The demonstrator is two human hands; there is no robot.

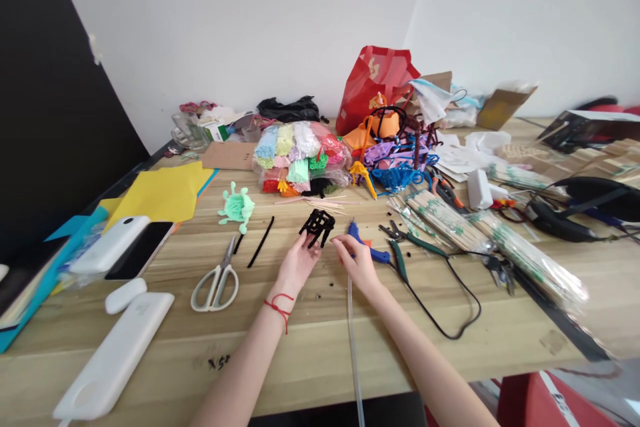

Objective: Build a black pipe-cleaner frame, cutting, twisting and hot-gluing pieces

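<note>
A small black figure (318, 223) with bent legs, seemingly made of pipe cleaners, rests on the fingers of my left hand (299, 263). My right hand (356, 263) is just right of it, thumb and fingertips pinched together near one of its legs; whatever they hold is too small to make out. Beside my right hand lies a blue glue gun (373, 252), and a clear glue stick (354, 347) runs below that hand. Left of my hands are a black strip (261, 241), white-handled scissors (215, 285) and a mint green fuzzy figure (237, 207).
Green-handled pliers (423, 244) and bundles of wooden sticks (450, 221) lie to the right. Bags of coloured pipe cleaners (300, 153) and a red bag (373, 83) stand behind. A phone (140, 251), a white power bank (115, 357) and yellow sheets (160, 193) are at the left.
</note>
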